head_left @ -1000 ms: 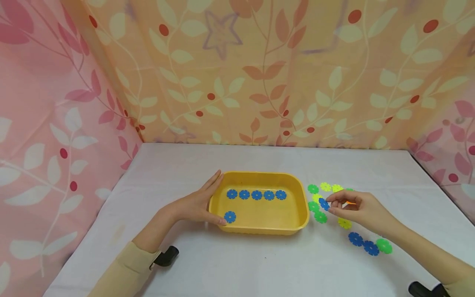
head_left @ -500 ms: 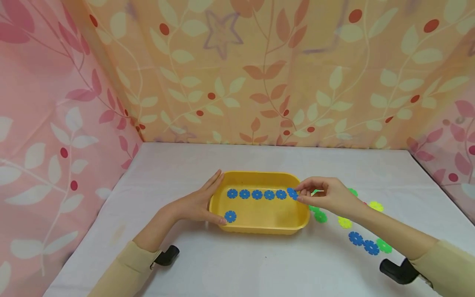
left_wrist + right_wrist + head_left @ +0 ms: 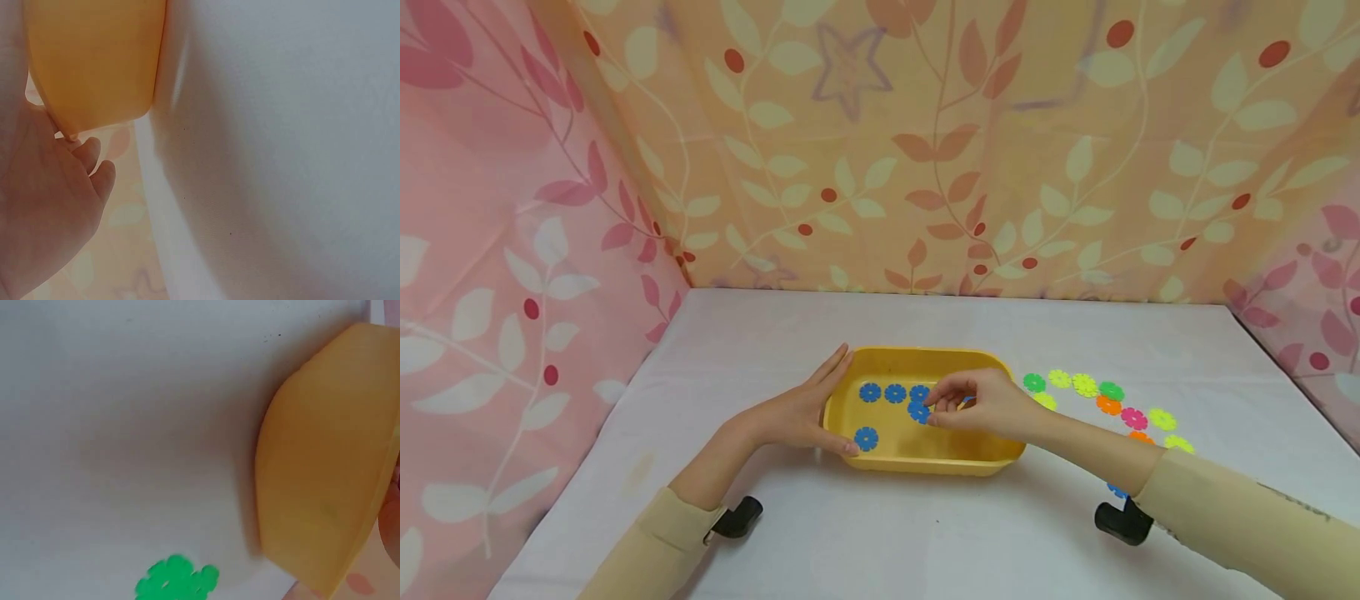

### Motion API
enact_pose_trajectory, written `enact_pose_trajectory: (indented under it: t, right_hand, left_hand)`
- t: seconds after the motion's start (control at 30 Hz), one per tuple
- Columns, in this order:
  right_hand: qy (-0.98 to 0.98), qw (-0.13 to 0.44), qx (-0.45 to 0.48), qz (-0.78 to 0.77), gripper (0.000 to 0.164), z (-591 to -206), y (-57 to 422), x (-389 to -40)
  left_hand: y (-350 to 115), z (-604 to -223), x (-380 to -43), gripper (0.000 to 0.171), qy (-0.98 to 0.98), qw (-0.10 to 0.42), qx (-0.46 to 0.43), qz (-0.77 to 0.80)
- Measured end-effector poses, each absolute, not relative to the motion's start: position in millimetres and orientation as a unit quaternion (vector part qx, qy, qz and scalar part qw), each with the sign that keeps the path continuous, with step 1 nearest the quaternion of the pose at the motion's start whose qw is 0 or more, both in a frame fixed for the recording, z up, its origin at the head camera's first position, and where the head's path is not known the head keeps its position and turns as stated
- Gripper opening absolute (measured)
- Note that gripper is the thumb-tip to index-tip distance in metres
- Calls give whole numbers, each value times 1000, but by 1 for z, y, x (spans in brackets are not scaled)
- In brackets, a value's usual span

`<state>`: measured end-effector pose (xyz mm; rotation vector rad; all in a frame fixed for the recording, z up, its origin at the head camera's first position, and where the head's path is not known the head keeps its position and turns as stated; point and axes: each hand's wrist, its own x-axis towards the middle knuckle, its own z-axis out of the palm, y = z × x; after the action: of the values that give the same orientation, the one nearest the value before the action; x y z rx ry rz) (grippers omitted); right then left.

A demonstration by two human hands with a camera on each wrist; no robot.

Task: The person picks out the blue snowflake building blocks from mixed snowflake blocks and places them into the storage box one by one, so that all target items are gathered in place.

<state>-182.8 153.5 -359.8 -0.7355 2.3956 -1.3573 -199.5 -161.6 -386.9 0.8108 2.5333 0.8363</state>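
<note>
My left hand (image 3: 793,414) holds the left end of a yellow plastic tray (image 3: 925,467), thumb at the front corner and fingers along the back corner. Over the tray, my right hand (image 3: 988,402) pinches a blue notched flower-shaped disc (image 3: 918,412) between thumb and fingertips. A row of blue discs (image 3: 870,392) lies toward the tray's back; its right part is hidden by the right hand. Another blue disc (image 3: 867,439) lies at the front left, near the left thumb. In the right wrist view only the tray's outer wall (image 3: 325,462) and a fingertip show.
Right of the tray, loose flower discs lie on the white cloth: green (image 3: 1034,382), yellow (image 3: 1084,385), orange (image 3: 1108,405) and pink (image 3: 1135,418). My right forearm covers some of them. A patterned curtain (image 3: 910,167) stands behind the table.
My right hand has carried the blue disc from the loose discs leftward over the tray's right rim to its middle. My left hand and the tray have stayed in place.
</note>
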Motion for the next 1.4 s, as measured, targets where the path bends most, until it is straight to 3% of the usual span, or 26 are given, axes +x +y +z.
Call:
enact_pose_trajectory:
  t: [0.5,0.87,1.4]
  right_hand:
    - [863,181,-309,-356,16,-385,115,-195]
    - [885,130,-345,-284,14,-393,110,-193]
    - [864,121,-291,-393,20,-372,129,-191]
  left_hand:
    - [-162,-389,-201,130,890,173,296,301]
    - [-160,-387,-202,130,887,172,304,301]
    - [-162,-388,-200,131,893,172,289,298]
